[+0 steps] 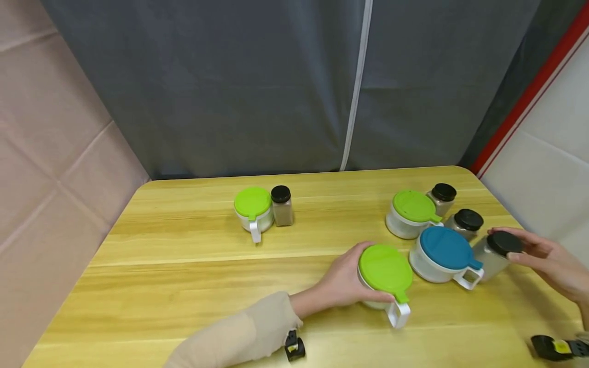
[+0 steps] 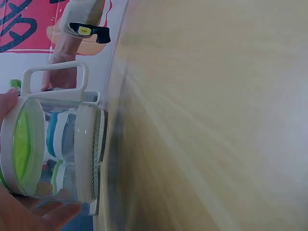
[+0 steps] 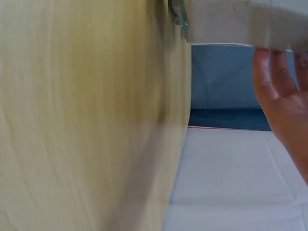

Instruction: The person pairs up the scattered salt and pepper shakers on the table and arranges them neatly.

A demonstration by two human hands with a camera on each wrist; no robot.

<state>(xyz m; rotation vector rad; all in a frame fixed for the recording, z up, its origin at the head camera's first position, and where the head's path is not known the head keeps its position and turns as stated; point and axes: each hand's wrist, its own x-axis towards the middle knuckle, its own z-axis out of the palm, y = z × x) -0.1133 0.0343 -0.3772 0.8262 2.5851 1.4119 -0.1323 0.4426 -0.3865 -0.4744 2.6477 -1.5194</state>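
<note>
My left hand [image 1: 342, 280] grips a clear seasoning jar with a green lid [image 1: 385, 271] and white handle, thumb in front and fingers around the far side. In the left wrist view, that jar [image 2: 85, 154] shows its transparent wall, with the base close to the tabletop. At the right, my right hand [image 1: 554, 263] holds a black-capped spice bottle [image 1: 490, 259] near its cap, between thumb and fingers. The right wrist view shows fingertips against the bottle's pale side [image 3: 221, 24]. A blue-lidded jar [image 1: 445, 250] stands between the two held containers.
Behind them stand another green-lidded jar [image 1: 414, 207] and two black-capped bottles [image 1: 467, 222]. Farther left, a green-lidded jar [image 1: 253, 204] and a black-capped bottle [image 1: 282, 209] stand side by side on the wooden table [image 1: 184, 291]. A grey curtain [image 1: 207, 92] hangs behind.
</note>
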